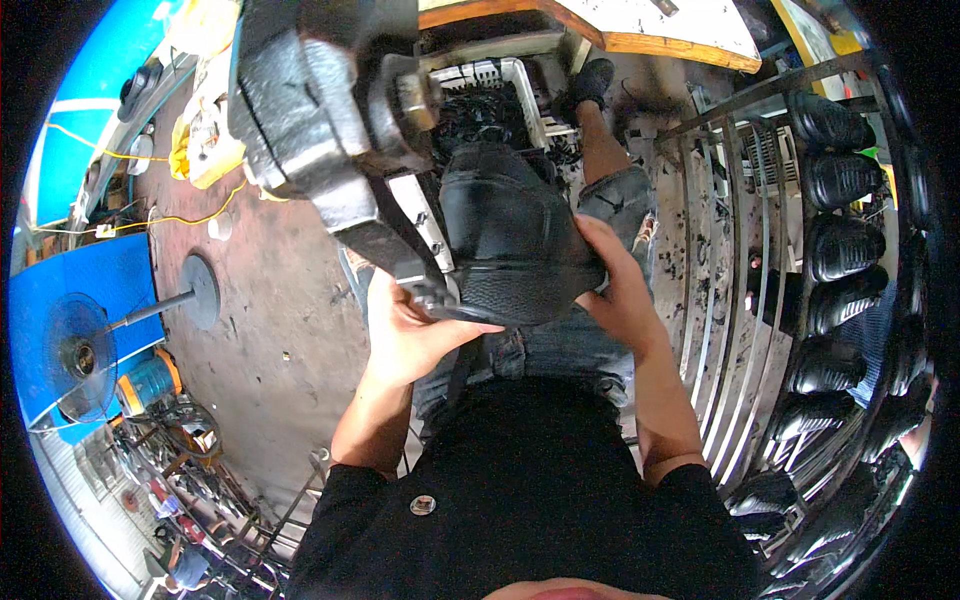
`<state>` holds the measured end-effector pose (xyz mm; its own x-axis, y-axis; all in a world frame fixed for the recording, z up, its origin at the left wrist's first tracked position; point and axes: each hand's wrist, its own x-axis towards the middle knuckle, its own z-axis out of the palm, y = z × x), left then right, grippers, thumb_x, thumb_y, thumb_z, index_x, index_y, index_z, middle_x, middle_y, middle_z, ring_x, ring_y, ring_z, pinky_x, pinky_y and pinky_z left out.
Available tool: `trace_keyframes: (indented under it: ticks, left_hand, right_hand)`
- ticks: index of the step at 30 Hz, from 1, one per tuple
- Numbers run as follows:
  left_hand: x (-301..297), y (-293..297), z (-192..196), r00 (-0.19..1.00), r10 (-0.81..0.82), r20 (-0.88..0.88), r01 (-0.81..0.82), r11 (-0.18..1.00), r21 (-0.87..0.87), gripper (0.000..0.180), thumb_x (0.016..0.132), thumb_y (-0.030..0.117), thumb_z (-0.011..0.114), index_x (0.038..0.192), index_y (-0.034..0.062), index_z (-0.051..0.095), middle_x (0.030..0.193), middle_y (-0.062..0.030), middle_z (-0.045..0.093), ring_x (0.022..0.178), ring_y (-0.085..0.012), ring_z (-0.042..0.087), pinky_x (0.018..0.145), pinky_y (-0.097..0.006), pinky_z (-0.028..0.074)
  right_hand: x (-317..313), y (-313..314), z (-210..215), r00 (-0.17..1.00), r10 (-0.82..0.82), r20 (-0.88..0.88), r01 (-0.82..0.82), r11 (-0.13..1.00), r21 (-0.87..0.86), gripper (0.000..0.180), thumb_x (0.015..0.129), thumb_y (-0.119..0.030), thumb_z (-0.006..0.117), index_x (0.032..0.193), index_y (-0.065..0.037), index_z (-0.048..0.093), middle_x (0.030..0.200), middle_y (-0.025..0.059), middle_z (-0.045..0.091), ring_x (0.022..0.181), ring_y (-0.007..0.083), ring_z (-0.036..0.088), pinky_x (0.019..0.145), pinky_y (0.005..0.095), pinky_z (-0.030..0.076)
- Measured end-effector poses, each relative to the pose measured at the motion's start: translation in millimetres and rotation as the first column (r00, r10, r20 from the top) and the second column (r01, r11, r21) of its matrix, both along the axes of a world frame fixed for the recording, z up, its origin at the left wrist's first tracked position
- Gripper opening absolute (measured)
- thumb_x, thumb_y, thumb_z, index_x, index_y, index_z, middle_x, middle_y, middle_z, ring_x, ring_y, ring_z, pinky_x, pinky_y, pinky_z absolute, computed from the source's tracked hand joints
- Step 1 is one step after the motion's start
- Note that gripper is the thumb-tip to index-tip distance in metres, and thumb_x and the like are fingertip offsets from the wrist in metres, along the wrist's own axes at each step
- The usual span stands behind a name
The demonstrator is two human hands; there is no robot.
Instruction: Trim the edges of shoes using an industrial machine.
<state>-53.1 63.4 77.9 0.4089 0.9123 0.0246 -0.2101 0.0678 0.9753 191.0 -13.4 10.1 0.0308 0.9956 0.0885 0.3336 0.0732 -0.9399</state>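
Black shoe held in two hands beside a black machine

Around the black machine spreads a scuffed grey floor, widest on its left and sprinkled with dark scraps on the far right. Further left stand blue panels; beyond the machine and to its right is a white worktop with a wooden edge.

One black shoe is in hand, just right of the machine's lower tip, above the person's lap. The left hand is partly closed at the shoe's near left edge, its thumb laid along that edge; some of its fingers are hidden by the machine. The right hand curls around the shoe's right side, thumb and fingers bent in a hold.

Beyond the shoe, to the machine's right, sits one white crate filled with black scraps. One large fan stands well left of the machine. On the rack far to its right, at least six more shoes line up — others overlap too much to count.

The shoe's left edge runs close along the machine's tip; whether they touch, I cannot tell. The roomiest side lies left of the machine — on the right, the rack's rails begin a little past the right forearm.
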Motion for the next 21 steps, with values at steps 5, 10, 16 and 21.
trace_keyframes:
  ticks: [5,10,16,21]
  left_hand:
    - [-8,-5,-20,0.997,0.072,-0.041,-0.074,0.996,-0.045,0.080,0.063,-0.009,0.089,0.131,-0.0009,0.047,0.117,-0.0143,0.068,0.102,-0.0240,0.069,0.087,-0.040,0.060]
    - [-11,-10,-26,0.990,0.141,0.018,-0.135,0.971,-0.198,0.085,0.062,-0.006,0.091,0.134,0.0026,0.046,0.115,-0.0099,0.067,0.101,-0.0224,0.069,0.089,-0.038,0.058]
    - [-4,-20,-19,0.926,0.279,0.255,-0.132,0.871,-0.473,0.102,0.063,-0.012,0.085,0.148,0.0045,0.032,0.127,-0.0104,0.058,0.108,-0.0222,0.064,0.088,-0.036,0.058]
    - [-49,-13,-37,0.907,0.145,0.396,0.038,0.907,-0.419,0.078,0.073,0.038,0.088,0.134,0.0049,0.052,0.117,-0.0124,0.065,0.107,-0.0274,0.064,0.085,-0.038,0.055]
  right_hand:
    - [24,9,36,0.977,0.099,0.191,-0.085,0.993,-0.078,0.094,0.059,0.013,0.075,0.146,-0.007,0.046,0.148,0.0145,0.047,0.136,0.0323,0.048,0.114,0.0363,0.037]
    - [56,21,77,0.909,0.088,0.408,-0.128,0.989,0.071,0.085,0.057,-0.009,0.087,0.137,-0.011,0.059,0.133,0.0125,0.061,0.121,0.0339,0.057,0.104,0.0418,0.043]
    - [75,52,170,0.787,0.070,0.613,-0.267,0.934,0.236,0.079,0.045,-0.027,0.089,0.117,-0.004,0.068,0.117,0.0104,0.071,0.106,0.0307,0.066,0.095,0.0419,0.045]
    - [38,72,184,0.669,0.057,0.741,-0.380,0.883,0.275,0.066,0.053,-0.036,0.082,0.113,-0.011,0.073,0.111,0.0066,0.073,0.099,0.0278,0.067,0.087,0.0414,0.046]
